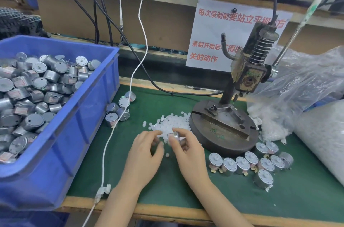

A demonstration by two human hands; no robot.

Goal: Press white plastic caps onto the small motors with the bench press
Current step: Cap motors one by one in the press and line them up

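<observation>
Now, R hand (188,150) gripping small silver cylindrical motor (174,136), L hand (147,150) curled beside it, hold unclear, by white plastic caps (175,120), dark metal bench press (223,133) adjacent.

One bench press (247,78), one blue bin (93,107) holding more motors (37,85) than I can count. Five loose motors (122,113) beside it, ten capped motors (242,164) near the press, one held motor (174,136). Caps pile (175,120): countless, honestly.

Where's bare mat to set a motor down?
Bare: front mat between right hand and capped motors; strip behind cap pile, between loose motors and press base. Crowded: caps, plastic bag side.
</observation>
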